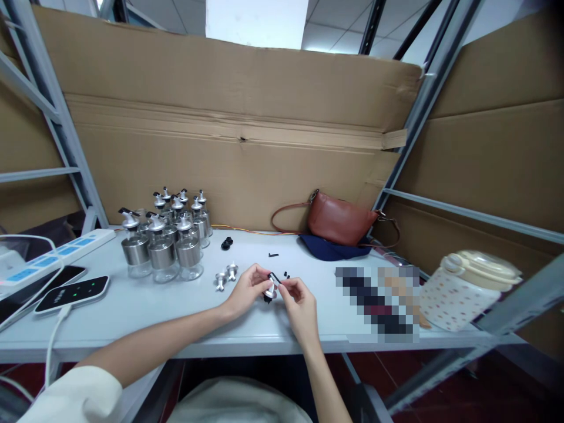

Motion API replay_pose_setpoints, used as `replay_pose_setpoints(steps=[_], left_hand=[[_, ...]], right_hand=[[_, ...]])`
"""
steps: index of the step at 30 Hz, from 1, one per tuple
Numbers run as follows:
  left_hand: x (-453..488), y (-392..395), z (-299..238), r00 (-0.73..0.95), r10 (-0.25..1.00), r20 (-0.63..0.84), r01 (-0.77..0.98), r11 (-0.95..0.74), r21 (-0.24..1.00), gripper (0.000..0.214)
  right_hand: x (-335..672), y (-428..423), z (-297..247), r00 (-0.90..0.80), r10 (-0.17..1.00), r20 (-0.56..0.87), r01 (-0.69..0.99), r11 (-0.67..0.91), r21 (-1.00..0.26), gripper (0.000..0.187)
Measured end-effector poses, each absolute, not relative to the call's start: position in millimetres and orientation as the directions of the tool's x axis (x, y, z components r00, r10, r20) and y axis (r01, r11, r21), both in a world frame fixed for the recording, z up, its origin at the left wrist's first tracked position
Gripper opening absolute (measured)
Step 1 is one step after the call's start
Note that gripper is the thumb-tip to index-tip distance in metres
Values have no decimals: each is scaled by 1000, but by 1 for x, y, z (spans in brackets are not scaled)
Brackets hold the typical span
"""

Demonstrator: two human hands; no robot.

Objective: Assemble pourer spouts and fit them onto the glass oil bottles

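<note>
My left hand (245,292) pinches a silver bottle pourer (270,291) with a black lower end, low over the white table. At its top, my right hand (301,305) has thumb and finger closed on a thin black lever (275,277). Whether the lever is joined to the pourer I cannot tell. Left of my hands stand two more silver pourer tops (220,281). Beyond my fingers lie a small black lever piece (274,255) and tiny black bits (287,274). Several black round parts (227,243) sit together farther back.
Several glass bottles with steel bands (162,257) and pourer tops stand back left. A power strip (66,252) and a phone-like device (73,294) with cables are at left. A brown handbag (341,218) rests on a dark blue cap (328,249); a dotted container (458,294) is at right.
</note>
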State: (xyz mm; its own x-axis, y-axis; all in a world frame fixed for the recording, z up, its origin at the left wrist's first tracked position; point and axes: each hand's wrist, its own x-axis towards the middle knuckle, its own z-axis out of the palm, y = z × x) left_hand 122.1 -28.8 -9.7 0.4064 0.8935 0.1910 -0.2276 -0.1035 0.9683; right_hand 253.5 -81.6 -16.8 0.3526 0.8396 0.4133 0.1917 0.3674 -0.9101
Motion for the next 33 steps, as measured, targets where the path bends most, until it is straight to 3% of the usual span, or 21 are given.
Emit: replay_pose_setpoints(steps=[7,13,20,26,33], left_hand=[[122,-29,-9,404,894,193,-247,-96,964,42],[121,-31,-3,377,922,87,-281,24,960,44],[119,-30,-2,346,938,11,-282,93,955,41],[118,-29,-2,338,941,8,-284,94,954,42],[118,-31,-3,380,924,44,-274,67,959,39]], right_hand=[[255,-81,-17,275,863,424,207,377,-903,22],[254,-81,-17,218,848,483,254,428,-867,20],[250,-79,-18,133,844,520,382,441,-813,38],[249,-79,-18,119,842,526,418,438,-796,48],[250,-84,-14,161,870,466,416,368,-832,42]])
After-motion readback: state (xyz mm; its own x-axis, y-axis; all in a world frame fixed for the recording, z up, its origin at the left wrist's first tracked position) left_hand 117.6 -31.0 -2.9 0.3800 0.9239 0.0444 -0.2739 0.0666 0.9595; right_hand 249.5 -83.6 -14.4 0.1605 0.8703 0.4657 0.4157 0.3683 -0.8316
